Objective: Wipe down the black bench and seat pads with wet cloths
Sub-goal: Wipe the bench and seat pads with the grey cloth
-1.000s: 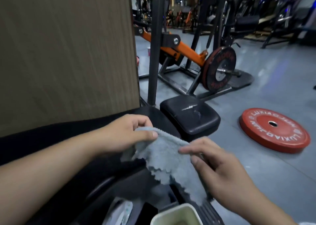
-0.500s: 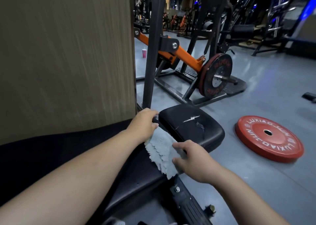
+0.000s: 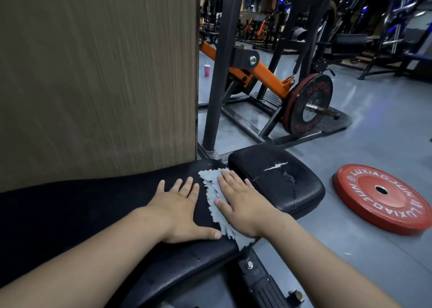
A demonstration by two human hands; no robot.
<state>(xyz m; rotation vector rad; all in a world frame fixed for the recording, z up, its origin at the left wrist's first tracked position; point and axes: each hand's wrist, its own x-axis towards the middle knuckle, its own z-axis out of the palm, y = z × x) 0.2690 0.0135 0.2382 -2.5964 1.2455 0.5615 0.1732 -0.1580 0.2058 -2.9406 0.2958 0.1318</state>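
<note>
A long black bench pad (image 3: 98, 205) runs from the lower left toward the middle. A grey cloth (image 3: 211, 190) lies spread flat on its far end. My right hand (image 3: 243, 205) rests palm down on the cloth, fingers apart. Beside the cloth, my left hand (image 3: 182, 209) lies flat on the bare pad with its thumb touching the cloth's edge. Just beyond the bench end sits a square black seat pad (image 3: 280, 179) with a torn white patch on top.
A brown wood-grain wall (image 3: 98, 74) stands right behind the bench. A red weight plate (image 3: 383, 197) lies on the grey floor to the right. An orange-and-black lever machine (image 3: 261, 74) with a loaded plate (image 3: 308, 104) stands behind the seat pad. A pink cup (image 3: 207, 70) sits on the floor.
Both hands held the cloth up in the air, then brought it down to the bench end. Now it lies spread flat, with both palms flat on the bench.
</note>
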